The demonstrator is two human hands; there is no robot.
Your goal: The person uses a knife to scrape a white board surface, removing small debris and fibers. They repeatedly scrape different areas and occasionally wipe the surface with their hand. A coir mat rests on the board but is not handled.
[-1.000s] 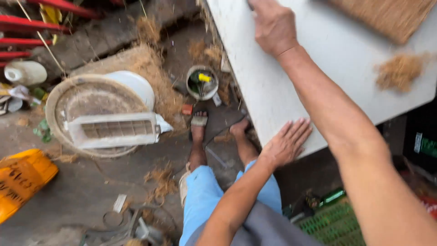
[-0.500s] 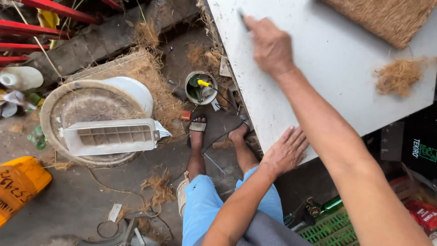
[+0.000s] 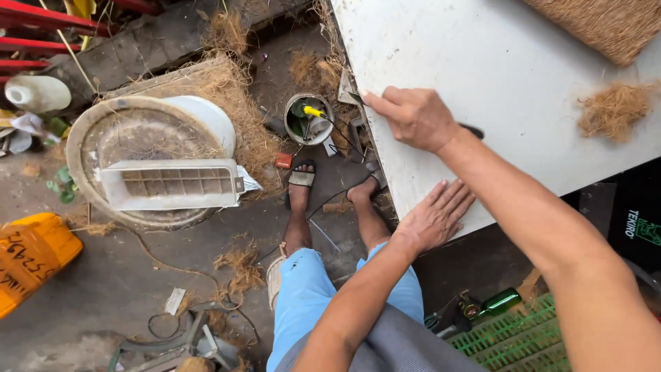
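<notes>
A white board [image 3: 496,62] lies in front of me, its near corner over my knees. My right hand [image 3: 413,117] is closed around a thin dark tool [image 3: 472,130] whose pointed tip sits at the board's left edge. Flat on the board's near edge rests my left hand [image 3: 437,217], fingers spread, holding nothing. On the board's right side there is a loose clump of brown fibre [image 3: 613,107], and a woven fibre mat [image 3: 606,24] lies at the far right corner. My feet in sandals [image 3: 301,178] stand on the ground below.
On the ground to the left are a small bucket of tools [image 3: 308,118], a round basin [image 3: 82,138] with a white slotted tray [image 3: 172,182] on it, and a yellow jerrycan [image 3: 31,255]. A green crate [image 3: 523,337] and a green bottle [image 3: 499,301] sit at lower right.
My right hand has slid along the board's left edge towards me, with the dark tool in it. My left hand has stayed flat on the near edge.
</notes>
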